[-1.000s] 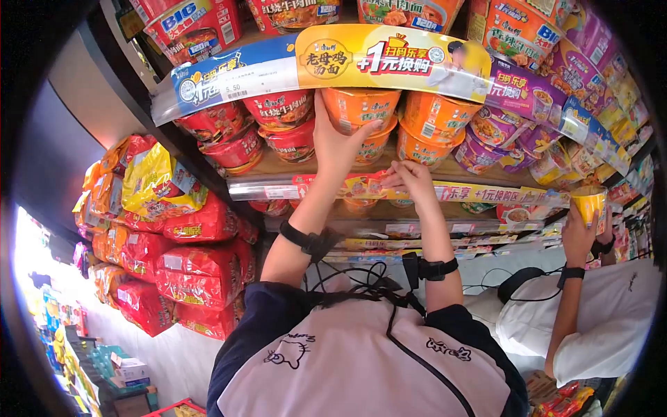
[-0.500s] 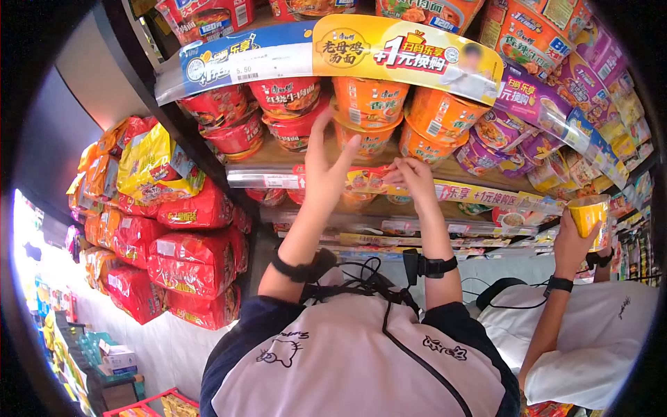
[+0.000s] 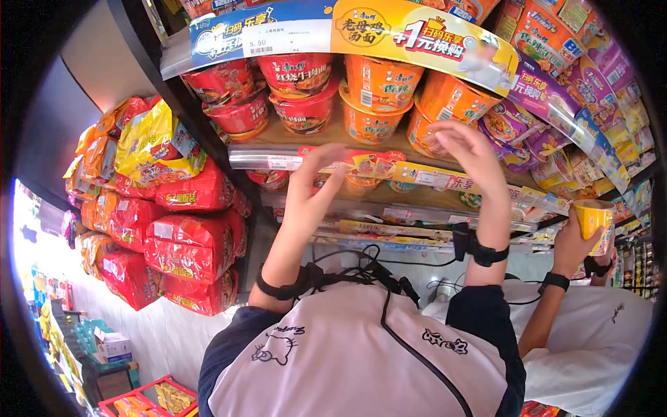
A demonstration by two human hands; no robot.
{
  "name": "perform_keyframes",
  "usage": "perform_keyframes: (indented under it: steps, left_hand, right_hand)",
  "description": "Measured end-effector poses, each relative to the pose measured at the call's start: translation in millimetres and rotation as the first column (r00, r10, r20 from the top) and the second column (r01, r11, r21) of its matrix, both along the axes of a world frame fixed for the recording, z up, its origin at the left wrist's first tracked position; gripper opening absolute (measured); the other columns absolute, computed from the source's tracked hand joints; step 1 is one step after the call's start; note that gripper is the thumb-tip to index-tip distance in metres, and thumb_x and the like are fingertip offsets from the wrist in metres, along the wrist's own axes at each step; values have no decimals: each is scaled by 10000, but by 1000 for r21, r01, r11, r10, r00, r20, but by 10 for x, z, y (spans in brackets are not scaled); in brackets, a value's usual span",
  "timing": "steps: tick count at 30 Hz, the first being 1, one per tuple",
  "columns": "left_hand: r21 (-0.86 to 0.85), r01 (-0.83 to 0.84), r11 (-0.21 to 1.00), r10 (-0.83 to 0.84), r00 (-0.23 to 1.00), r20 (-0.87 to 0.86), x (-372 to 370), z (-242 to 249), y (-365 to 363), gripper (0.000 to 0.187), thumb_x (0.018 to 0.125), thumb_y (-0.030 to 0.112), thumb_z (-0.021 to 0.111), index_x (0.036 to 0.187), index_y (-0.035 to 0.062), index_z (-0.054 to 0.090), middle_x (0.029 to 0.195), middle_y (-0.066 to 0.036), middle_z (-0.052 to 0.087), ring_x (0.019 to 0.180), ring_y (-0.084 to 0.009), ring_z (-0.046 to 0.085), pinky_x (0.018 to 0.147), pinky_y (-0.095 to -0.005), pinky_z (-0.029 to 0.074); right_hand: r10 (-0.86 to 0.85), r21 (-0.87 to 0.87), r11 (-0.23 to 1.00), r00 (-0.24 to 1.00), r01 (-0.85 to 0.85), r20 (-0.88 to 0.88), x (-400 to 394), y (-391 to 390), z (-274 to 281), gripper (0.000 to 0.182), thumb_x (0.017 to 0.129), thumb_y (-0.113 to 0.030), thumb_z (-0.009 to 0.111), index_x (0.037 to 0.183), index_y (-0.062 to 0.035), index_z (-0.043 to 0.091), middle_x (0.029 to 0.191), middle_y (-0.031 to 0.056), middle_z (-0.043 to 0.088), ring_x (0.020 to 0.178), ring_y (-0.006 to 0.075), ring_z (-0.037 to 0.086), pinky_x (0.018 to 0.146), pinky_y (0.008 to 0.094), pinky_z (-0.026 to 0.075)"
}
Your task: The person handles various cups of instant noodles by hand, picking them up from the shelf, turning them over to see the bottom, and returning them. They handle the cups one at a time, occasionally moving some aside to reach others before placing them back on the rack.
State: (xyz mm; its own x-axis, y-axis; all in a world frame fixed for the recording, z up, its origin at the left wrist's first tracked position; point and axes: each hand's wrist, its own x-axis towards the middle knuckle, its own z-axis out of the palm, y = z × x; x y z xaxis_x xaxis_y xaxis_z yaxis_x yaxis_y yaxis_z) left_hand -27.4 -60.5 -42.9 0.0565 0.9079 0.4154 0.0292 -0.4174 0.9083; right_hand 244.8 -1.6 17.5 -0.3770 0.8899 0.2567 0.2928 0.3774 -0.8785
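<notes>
My left hand (image 3: 316,182) is in front of the shelf's price strip, with the thumb apart from the bent fingers and nothing held. Behind it stand red instant noodle tubs (image 3: 303,111), stacked two high. My right hand (image 3: 464,149) is raised at the front of the stacked orange noodle tubs (image 3: 448,99) on the right, its fingers loosely bent and apart with no object in them. Whether its fingertips touch the lower tub cannot be made out. Between my hands sits another orange stack of noodle tubs (image 3: 376,124), fully on the wooden shelf (image 3: 326,139).
A co-worker's hand (image 3: 575,244) holds a yellow cup (image 3: 595,221) at the right. Red noodle multipacks (image 3: 187,243) are piled on the left. A curved price rail (image 3: 278,38) overhangs the tubs. Black cables (image 3: 399,333) hang across my shirt. A red crate (image 3: 149,396) is at lower left.
My right hand has moved right and up, from the price strip to the right-hand orange tubs. My left hand has dropped away from the tubs. The view has shifted slightly.
</notes>
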Motion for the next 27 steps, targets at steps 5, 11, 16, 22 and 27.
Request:
perform_keyframes:
  steps: [5,11,16,22,27]
  left_hand:
    - [-27,-2,1000,3,999,33,46,50,-68,323,856,71,564,1158,-33,523,1080,-124,621,1051,-184,567,912,-303,413]
    - [-9,1,1000,-1,1000,18,32,73,-79,324,846,63,571,1152,-33,526,1069,-124,625,1048,-180,568,901,-302,420]
    - [67,12,998,-5,996,-91,56,81,-102,319,851,39,532,1161,-31,517,1099,-102,611,1045,-174,560,919,-296,401]
    - [41,34,999,-28,990,-137,97,82,-154,318,861,41,511,1173,-19,510,1109,-82,610,998,-131,559,767,-236,444]
    - [10,44,999,-43,995,-87,106,79,-167,309,860,56,528,1163,-6,522,1104,-83,613,988,-126,557,726,-230,431]
  right_hand:
    - [-135,200,979,881,47,454,138,-241,488,356,858,-298,612,1074,-15,600,899,126,667,804,199,641,717,295,487]
    - [-659,522,752,438,403,611,195,-478,719,535,839,-481,562,1110,-20,574,924,190,649,894,377,607,759,406,474]
    - [-779,607,570,598,553,187,167,-141,409,641,778,-435,663,1196,0,448,1061,222,606,987,392,582,800,421,466]
    - [-662,579,546,735,605,-144,38,350,5,833,650,-366,803,1237,28,361,1120,251,557,1022,381,571,858,416,454]
    - [-551,424,645,772,635,-318,72,488,-142,889,609,-231,849,1273,22,314,1160,198,538,1050,266,556,893,363,449]
